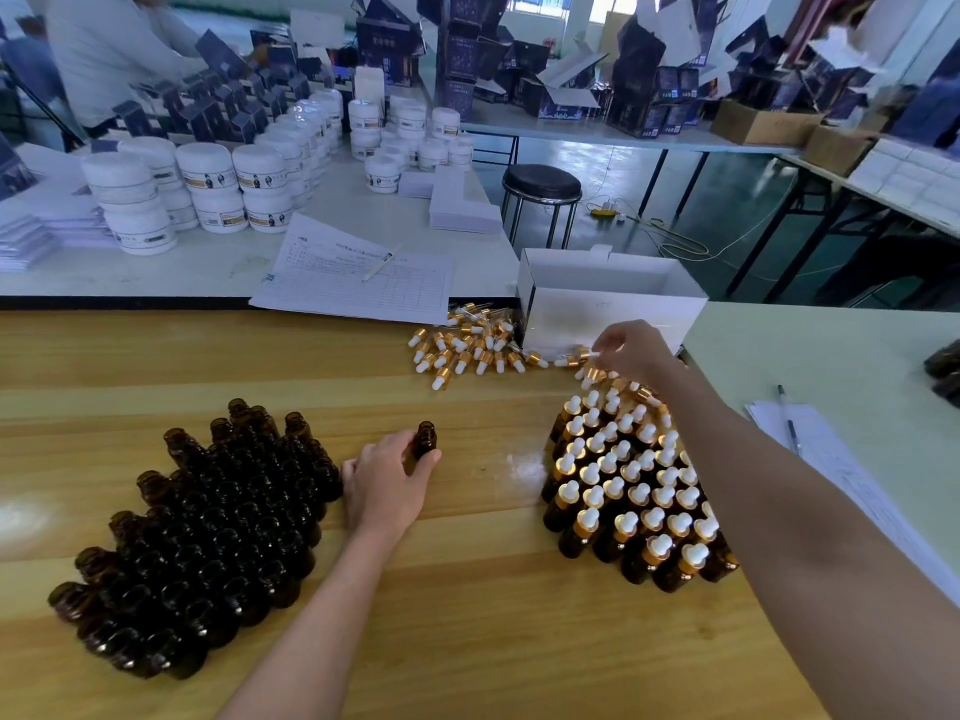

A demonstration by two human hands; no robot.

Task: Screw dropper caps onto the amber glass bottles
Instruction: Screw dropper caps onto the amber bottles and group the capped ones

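My left hand [387,483] grips one open amber bottle [424,440], upright on the wooden table just right of a dense cluster of several uncapped amber bottles [208,537]. My right hand [631,353] reaches to the far right and pinches a gold-collared dropper cap with a white bulb [571,359] at the edge of a loose pile of dropper caps [467,350]. Below that hand stands a group of several capped amber bottles [634,491].
An open white box [613,304] stands behind the cap pile. A printed sheet with a pen [358,283] lies beyond the table edge, another sheet and pen [795,428] at the right. White jars [208,189] fill the far table, where a person works. A stool [543,187] stands beyond.
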